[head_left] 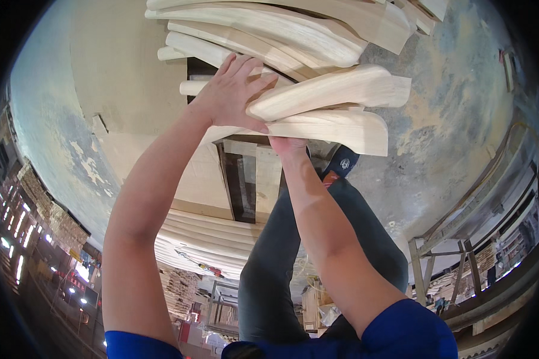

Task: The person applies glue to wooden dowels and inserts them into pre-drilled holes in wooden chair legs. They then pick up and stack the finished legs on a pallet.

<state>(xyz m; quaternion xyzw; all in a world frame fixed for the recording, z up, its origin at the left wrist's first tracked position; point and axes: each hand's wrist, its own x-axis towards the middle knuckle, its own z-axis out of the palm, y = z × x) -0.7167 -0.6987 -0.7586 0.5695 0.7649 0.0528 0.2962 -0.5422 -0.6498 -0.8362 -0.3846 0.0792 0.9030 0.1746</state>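
My left hand [236,93] reaches over a pile of pale, curved wooden pieces with its fingers spread. Its thumb lies by the nearest curved wooden piece [335,128], and its fingertips touch the pieces behind. From below, my right hand [287,144] grips that nearest piece; its fingers are hidden under the wood. Just beyond, another curved wooden piece [329,90], broad at its right end, lies at a slant over the others. Several more long curved pieces [269,27] are stacked at the far side, their narrow ends to the left.
Cardboard [123,60] lies beneath and left of the pile. An opened cardboard box [197,176] stands below my hands, above a stack of pale lengths [203,239]. My shoe [343,161] rests on the worn concrete floor [455,113]. A wooden frame [461,263] stands at right.
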